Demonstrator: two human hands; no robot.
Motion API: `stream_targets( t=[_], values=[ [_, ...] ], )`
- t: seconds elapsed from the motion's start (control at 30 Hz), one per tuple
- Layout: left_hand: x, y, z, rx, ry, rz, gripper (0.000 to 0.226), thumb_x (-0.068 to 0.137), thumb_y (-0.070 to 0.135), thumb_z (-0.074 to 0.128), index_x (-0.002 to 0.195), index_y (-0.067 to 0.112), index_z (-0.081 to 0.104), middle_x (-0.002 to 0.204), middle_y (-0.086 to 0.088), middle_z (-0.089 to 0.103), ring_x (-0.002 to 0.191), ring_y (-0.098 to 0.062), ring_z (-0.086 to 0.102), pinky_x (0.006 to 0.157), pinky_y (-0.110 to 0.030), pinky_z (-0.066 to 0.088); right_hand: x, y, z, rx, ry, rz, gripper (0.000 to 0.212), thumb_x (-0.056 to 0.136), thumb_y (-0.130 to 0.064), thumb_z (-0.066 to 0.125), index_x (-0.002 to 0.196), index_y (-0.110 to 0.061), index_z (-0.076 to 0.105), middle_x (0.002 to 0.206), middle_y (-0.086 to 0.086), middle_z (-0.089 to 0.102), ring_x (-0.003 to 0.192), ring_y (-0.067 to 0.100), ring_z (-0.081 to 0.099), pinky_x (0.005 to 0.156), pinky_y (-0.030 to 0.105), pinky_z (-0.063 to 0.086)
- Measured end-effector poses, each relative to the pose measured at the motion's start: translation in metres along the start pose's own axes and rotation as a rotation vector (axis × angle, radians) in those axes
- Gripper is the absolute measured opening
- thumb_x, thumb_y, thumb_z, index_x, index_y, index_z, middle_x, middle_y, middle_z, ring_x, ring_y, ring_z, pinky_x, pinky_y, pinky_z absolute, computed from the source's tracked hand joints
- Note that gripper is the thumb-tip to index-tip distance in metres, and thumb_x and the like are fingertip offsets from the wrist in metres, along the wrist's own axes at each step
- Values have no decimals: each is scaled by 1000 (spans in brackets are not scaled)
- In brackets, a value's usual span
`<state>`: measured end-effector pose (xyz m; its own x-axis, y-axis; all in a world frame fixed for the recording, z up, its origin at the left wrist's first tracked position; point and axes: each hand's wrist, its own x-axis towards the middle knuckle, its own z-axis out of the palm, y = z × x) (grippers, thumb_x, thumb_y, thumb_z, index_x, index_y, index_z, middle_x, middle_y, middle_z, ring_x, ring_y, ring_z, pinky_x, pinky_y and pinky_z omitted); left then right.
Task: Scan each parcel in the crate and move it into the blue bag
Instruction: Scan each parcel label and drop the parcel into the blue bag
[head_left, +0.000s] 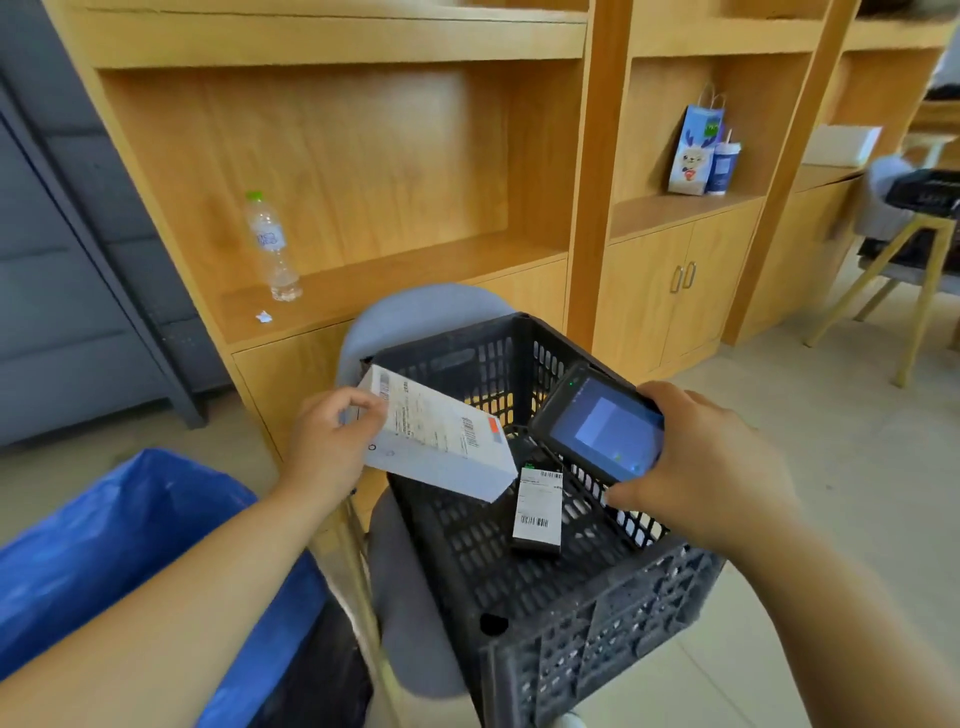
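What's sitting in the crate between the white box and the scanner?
In the head view, a small black parcel with a white label lies on the crate floor.

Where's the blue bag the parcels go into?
In the head view the blue bag sits at lower left, under the left forearm and left of the black crate on the grey chair.
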<state>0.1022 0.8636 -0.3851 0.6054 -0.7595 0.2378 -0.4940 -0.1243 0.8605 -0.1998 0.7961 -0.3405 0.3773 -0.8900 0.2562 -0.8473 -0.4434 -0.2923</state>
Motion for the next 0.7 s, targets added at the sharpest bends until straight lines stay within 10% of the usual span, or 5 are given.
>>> stream_targets(
  t=[0.2, 0.47, 0.7],
  values=[
    [-50, -8, -17, -258, 56, -301, 35, 86, 16, 68, 114, 23, 48, 109, -2, 61, 93, -18, 64, 71, -34, 53, -38, -16, 1, 23, -24, -11, 90, 54, -50, 79, 131, -26, 37, 105, -4, 55, 88, 22, 55, 64, 32, 45],
    [-72, -11, -29, -461, -223, -634, 19, 84, 9, 70, 101, 14, 62, 99, -11, 73, 88, -24, 71, 65, -34, 58, -59, -26, 1, 13, -44, -26, 90, 53, -50, 79, 129, -25, 39, 105, -3, 56, 88, 21, 53, 66, 31, 44],
    [-85, -12, -27, -540, -144, -520, 44, 77, -5, 71, 118, 7, 56, 110, -6, 69, 98, -19, 66, 74, -29, 55, -69, -24, -3, -23, -17, -44, 92, 52, -53, 79, 130, -25, 37, 98, -7, 51, 80, 15, 47, 69, 34, 49]
  ],
)
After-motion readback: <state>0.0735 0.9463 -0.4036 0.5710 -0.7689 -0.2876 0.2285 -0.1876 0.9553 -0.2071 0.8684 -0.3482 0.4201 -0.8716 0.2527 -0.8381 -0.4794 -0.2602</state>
